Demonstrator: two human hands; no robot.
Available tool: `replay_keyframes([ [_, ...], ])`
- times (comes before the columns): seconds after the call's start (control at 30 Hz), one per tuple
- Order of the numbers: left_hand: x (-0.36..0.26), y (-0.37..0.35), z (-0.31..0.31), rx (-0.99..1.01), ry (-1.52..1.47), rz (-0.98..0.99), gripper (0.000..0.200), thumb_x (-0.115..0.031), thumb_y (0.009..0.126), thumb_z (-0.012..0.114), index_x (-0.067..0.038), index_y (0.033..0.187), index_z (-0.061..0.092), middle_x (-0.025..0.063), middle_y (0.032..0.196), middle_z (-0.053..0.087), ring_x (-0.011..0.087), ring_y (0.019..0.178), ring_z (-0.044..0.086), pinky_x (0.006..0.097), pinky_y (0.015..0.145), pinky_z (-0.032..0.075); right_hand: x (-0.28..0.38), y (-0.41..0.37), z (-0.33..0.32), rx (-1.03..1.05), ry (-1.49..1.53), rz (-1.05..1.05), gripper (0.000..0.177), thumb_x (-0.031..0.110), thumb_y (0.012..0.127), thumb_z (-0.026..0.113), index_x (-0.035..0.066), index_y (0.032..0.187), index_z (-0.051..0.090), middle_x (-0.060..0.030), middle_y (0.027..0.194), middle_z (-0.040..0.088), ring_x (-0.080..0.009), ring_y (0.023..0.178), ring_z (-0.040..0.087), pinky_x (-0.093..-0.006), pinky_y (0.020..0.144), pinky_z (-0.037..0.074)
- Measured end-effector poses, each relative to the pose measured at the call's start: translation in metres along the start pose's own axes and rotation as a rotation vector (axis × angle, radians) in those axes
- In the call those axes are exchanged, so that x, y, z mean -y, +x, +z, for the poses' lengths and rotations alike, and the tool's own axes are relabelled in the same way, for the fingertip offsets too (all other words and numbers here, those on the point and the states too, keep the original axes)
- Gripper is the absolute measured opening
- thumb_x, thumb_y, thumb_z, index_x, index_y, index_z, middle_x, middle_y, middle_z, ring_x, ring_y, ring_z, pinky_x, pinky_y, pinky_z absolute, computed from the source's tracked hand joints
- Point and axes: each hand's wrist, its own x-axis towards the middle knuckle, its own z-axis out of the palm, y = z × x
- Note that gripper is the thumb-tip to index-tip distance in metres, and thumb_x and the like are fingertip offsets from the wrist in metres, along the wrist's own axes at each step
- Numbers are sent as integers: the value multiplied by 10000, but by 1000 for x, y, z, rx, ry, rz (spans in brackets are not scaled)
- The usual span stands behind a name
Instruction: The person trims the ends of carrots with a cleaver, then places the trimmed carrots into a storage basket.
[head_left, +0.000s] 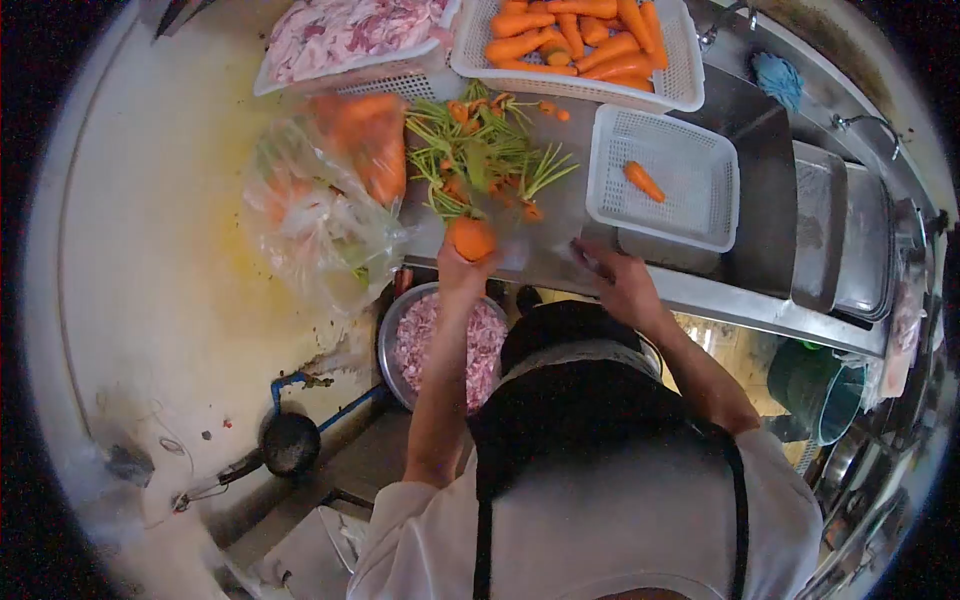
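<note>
In the head view my left hand [465, 272] is wrapped round an orange carrot [472, 238], its thick end turned up toward the camera. My right hand [622, 283] is closed round a dark handle [582, 250], which looks like a knife's; any blade is too blurred to make out. Just beyond the carrot, cut green carrot tops [480, 150] with orange stubs lie heaped on the steel counter [555, 215]. Left of them sits a clear plastic bag [330, 215] of carrots. A white basket [665, 232] to the right holds one carrot [644, 182].
At the back stand a basket [685, 90] full of carrots and a crate [420, 80] of raw meat. Below my left forearm is a metal bowl [386, 350] of chopped meat. The sink [765, 150] lies right, with a faucet [865, 125]. A dark green bin [800, 375] stands lower right.
</note>
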Motion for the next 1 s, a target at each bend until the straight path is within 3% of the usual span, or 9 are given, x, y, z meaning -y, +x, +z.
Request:
replay_keyframes([
  [0.03, 13, 3, 1, 8, 2, 4, 406, -67, 812, 677, -23, 1189, 531, 87, 1030, 632, 166, 886, 629, 330, 774, 513, 0, 3, 4, 28, -22, -77, 401, 101, 826, 645, 87, 1224, 599, -180, 711, 622, -224, 567, 567, -354, 607, 490],
  [0.1, 35, 2, 2, -108, 482, 551, 408, -102, 776, 727, -16, 1143, 569, 78, 991, 640, 176, 909, 616, 320, 790, 501, 11, 1, 8, 117, -48, -42, 442, 84, 801, 648, 113, 1239, 599, -179, 720, 631, -263, 585, 595, -373, 612, 495],
  [0.13, 35, 0, 3, -101, 483, 552, 408, -102, 776, 727, -16, 1143, 569, 78, 991, 640, 176, 909, 616, 320, 790, 501, 18, 1, 9, 216, -71, -13, 486, 68, 776, 651, 140, 1254, 599, -177, 730, 640, -301, 603, 622, -392, 618, 500],
  [0.23, 34, -8, 3, -62, 343, 429, 403, -108, 770, 734, -19, 1134, 584, 83, 1004, 643, 189, 932, 614, 329, 807, 497, 43, 7, 8, 203, -181, -93, 538, 58, 739, 654, 138, 1267, 588, -172, 740, 651, -358, 655, 635, -420, 619, 502],
  [0.4, 0, -21, 0, -28, 108, 225, 395, -119, 760, 746, -25, 1119, 610, 91, 1026, 649, 210, 972, 612, 344, 834, 492, 28, 15, 24, 229, -211, -153, 552, 85, 734, 664, 123, 1276, 572, -169, 730, 649, -357, 641, 635, -436, 586, 499],
  [0.53, -7, 5, 5, -31, 147, 183, 394, -120, 760, 741, -30, 1121, 610, 91, 1035, 648, 213, 983, 607, 343, 848, 485, 29, 17, 29, 233, -203, -188, 536, 136, 775, 668, 128, 1296, 548, -177, 704, 642, -360, 621, 629, -454, 567, 487],
  [0.73, -11, -12, -14, -20, 224, 110, 393, -123, 761, 732, -40, 1126, 611, 92, 1054, 647, 219, 1005, 598, 341, 875, 472, 45, 25, 25, 287, -230, -143, 505, 204, 816, 655, 143, 1304, 540, -178, 655, 618, -367, 601, 618, -489, 566, 472],
  [0.83, -14, -20, -19, -13, 263, 78, 392, -124, 762, 727, -45, 1128, 612, 92, 1064, 647, 222, 1016, 594, 340, 888, 465, 45, 31, 28, 234, -276, -235, 496, 217, 835, 634, 161, 1316, 528, -181, 636, 608, -384, 596, 609, -510, 577, 467],
  [1.0, -19, -30, -30, -5, 322, 23, 391, -126, 763, 719, -54, 1132, 613, 93, 1080, 646, 228, 1034, 587, 338, 911, 454, 37, 43, 44, 283, -280, -200, 511, 191, 829, 620, 171, 1328, 513, -201, 688, 624, -408, 637, 610, -524, 596, 465],
])
